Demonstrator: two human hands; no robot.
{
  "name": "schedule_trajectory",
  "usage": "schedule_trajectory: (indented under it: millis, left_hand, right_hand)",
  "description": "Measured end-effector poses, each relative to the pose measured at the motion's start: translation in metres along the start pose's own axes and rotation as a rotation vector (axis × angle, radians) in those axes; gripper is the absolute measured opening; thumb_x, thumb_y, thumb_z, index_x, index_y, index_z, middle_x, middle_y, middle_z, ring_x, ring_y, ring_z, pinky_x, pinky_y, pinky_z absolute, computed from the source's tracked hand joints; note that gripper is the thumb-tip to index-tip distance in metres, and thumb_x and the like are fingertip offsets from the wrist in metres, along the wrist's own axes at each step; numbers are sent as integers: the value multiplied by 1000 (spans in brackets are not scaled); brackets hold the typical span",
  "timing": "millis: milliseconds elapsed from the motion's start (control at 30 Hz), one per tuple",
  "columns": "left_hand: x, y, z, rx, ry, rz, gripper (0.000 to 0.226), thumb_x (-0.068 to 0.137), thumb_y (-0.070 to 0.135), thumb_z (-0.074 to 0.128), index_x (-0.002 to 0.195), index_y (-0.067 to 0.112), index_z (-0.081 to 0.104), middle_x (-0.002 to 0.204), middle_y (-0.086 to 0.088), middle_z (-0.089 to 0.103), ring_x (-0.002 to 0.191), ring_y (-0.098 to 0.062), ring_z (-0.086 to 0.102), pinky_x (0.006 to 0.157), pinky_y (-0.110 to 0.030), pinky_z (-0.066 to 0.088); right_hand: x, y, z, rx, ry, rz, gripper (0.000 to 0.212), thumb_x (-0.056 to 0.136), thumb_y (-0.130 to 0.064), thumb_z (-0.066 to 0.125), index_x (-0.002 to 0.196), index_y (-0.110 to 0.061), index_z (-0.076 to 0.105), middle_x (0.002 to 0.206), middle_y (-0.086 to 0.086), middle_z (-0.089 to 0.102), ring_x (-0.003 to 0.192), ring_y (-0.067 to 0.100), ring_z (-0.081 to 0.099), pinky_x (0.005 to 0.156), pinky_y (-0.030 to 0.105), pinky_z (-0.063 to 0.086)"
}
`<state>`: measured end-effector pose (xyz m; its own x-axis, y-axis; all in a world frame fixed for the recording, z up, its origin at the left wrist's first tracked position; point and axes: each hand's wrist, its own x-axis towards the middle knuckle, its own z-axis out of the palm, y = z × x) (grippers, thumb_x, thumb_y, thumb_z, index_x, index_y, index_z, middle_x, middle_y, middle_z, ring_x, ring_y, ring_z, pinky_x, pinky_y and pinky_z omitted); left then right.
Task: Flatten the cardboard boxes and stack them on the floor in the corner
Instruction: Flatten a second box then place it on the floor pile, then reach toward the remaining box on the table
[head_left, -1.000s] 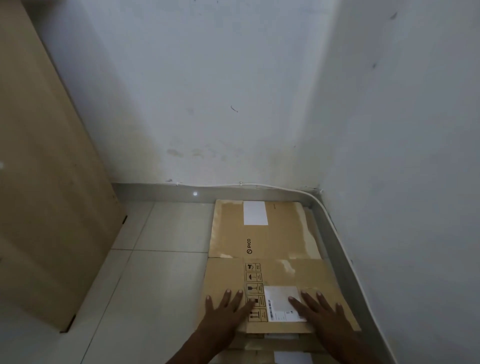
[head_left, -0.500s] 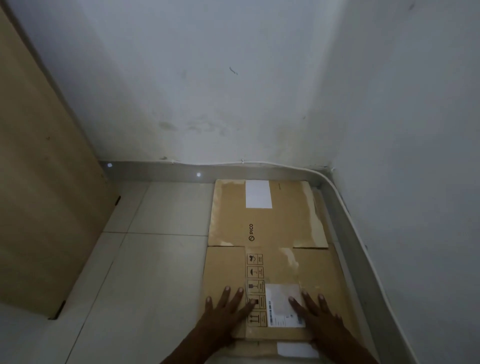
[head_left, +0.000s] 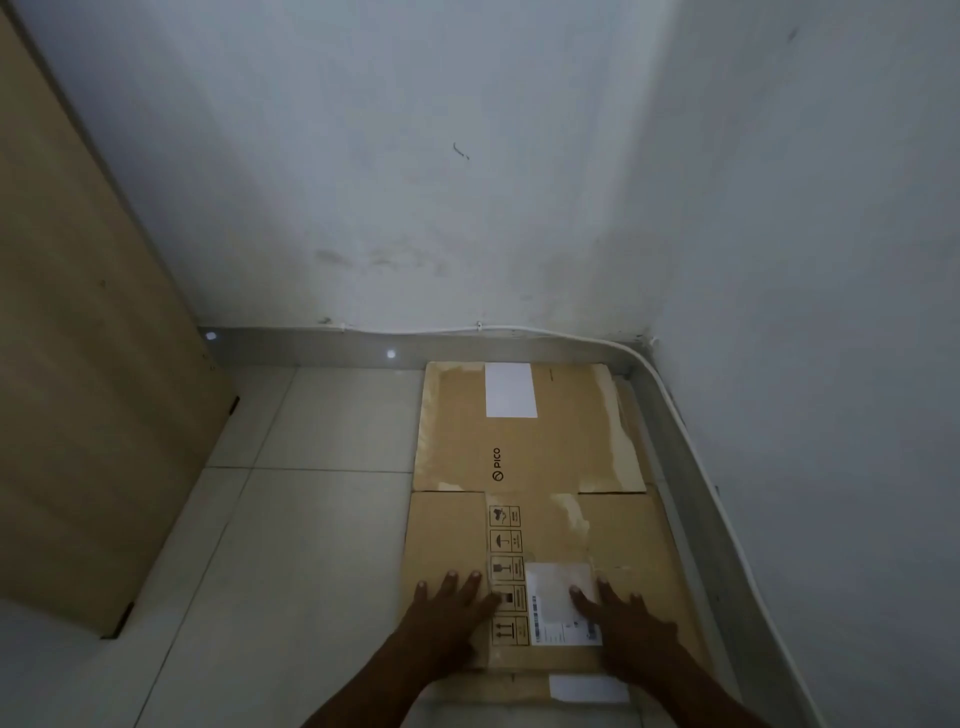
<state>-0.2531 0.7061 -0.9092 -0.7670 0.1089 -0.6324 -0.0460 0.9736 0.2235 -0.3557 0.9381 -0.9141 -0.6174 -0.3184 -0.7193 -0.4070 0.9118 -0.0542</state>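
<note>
A flattened brown cardboard box (head_left: 524, 452) with a PICO logo and white labels lies flat on the tiled floor, in the corner where two white walls meet. More flattened cardboard (head_left: 519, 688) shows under its near edge. My left hand (head_left: 451, 610) lies palm down on the box's near left part, fingers spread. On the near right part my right hand (head_left: 621, 621) rests the same way, next to a white shipping label (head_left: 558, 603). Neither hand grips anything.
A light wooden cabinet side (head_left: 88, 374) stands at the left. A grey skirting (head_left: 691, 467) with a white cable (head_left: 545, 330) runs along both walls. Pale floor tiles (head_left: 291, 545) lie bare left of the box.
The view has tilted and moved closer to the corner. Both hands stay flat on the box, shifted slightly toward its near edge.
</note>
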Motion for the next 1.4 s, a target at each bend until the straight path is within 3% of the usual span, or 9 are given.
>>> schedule_trajectory:
  millis: [67,167,533,700,867,967,1100,1400]
  left_hand:
    - [-14,4,-11,-12,22,-36,71,101,31,47,156,33,2,165,-12,-4,150,-37,-6,118,-60,2]
    - [-55,0,-42,16,32,-62,68,102,32,46,156,30,5,164,-13,0,150,-38,-1,117,-61,8]
    - [-329,26,-302,-24,197,-146,58,102,36,41,155,23,19,162,-13,16,147,-37,15,114,-58,23]
    - [-471,56,-415,-33,239,-162,54,103,34,40,153,25,22,160,-11,20,145,-35,21,111,-56,30]
    - [-579,56,-480,-33,316,-184,47,102,32,40,147,23,32,151,-11,33,136,-33,35,101,-51,40]
    - [-630,34,-498,-33,348,-201,44,101,32,41,143,21,36,145,-12,39,131,-33,40,97,-50,43]
    - [-687,-14,-504,-88,362,-228,46,101,31,41,146,21,37,153,-13,34,138,-33,35,102,-48,40]
    - [-845,-208,-493,-134,392,-317,44,102,33,43,144,20,40,149,-14,38,135,-37,38,103,-52,43]
  right_hand:
    - [-13,-15,-10,24,90,4,65,100,-28,43,154,-39,9,165,2,5,149,36,5,116,60,20]
    - [-52,-36,-39,24,183,-31,64,100,-23,43,155,-32,11,164,6,7,150,34,6,116,52,25]
    - [-327,-114,-276,70,315,-139,57,98,-20,43,151,-29,25,160,11,24,143,31,29,106,46,43]
    - [-470,-165,-387,56,332,-217,55,98,-16,42,150,-27,28,159,13,24,144,34,26,106,48,42]
    - [-562,-221,-454,46,369,-295,55,98,-16,38,150,-27,29,161,11,22,145,31,25,106,46,42]
    - [-593,-262,-477,31,400,-344,54,99,-18,38,151,-27,29,160,11,25,145,29,26,107,44,40]
    - [-619,-326,-496,11,412,-383,52,98,-20,39,149,-27,34,159,9,28,143,27,32,108,42,40]
    - [-635,-549,-517,3,469,-458,48,102,-27,38,149,-30,34,161,5,22,145,20,30,112,37,32]
